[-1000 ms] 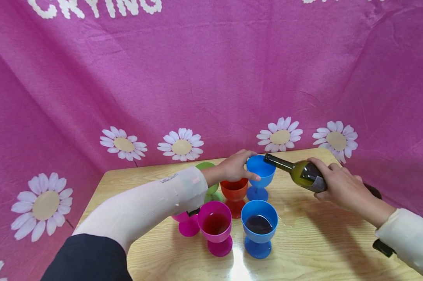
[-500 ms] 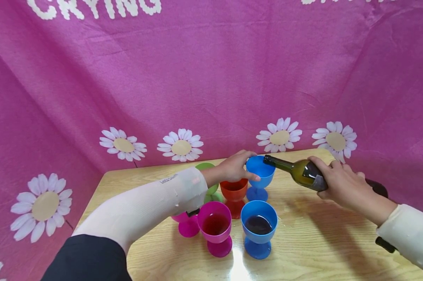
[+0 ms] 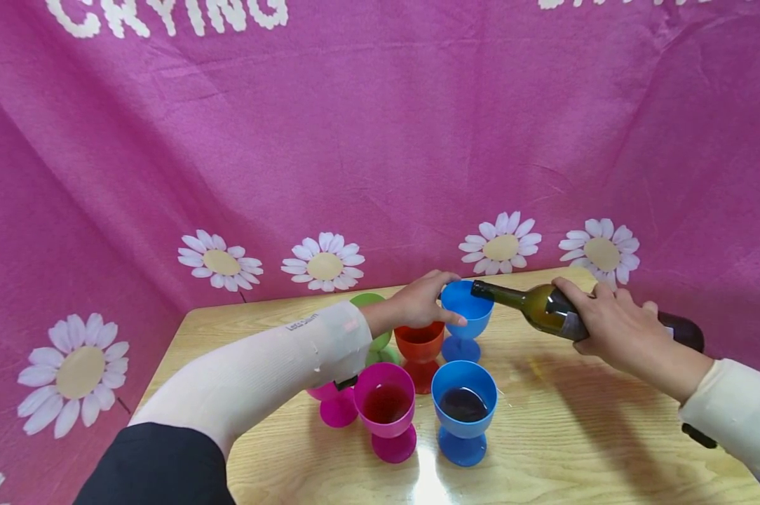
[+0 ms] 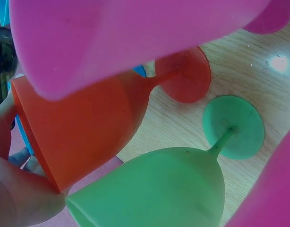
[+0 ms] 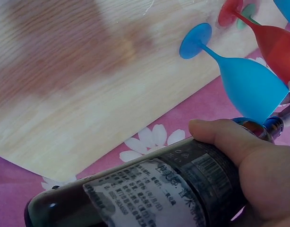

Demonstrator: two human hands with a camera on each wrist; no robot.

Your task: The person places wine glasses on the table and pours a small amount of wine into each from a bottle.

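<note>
In the head view my left hand (image 3: 421, 301) grips the bowl of the far blue goblet (image 3: 471, 324), thumb on the near side and fingers round the back. My right hand (image 3: 622, 333) holds a dark green wine bottle (image 3: 540, 308) round its body, tipped over with its mouth at that goblet's right rim. The right wrist view shows the white printed label (image 5: 145, 196) on the bottle. Just left of the gripped goblet stands a red goblet (image 3: 421, 347) with dark liquid inside. In the left wrist view the red bowl (image 4: 83, 127) partly hides my left hand.
A near blue goblet (image 3: 465, 442) and a pink goblet (image 3: 392, 442) hold dark liquid. Behind my left forearm are a green goblet (image 3: 380, 340) and a second pink goblet (image 3: 338, 410), both partly hidden. A pink daisy-printed cloth (image 3: 380, 154) hangs behind the wooden table (image 3: 563, 449).
The bottle's base has risen and shifted slightly right as my right hand tips it further. Its mouth stays at the far blue goblet's rim. My left hand keeps its hold.
</note>
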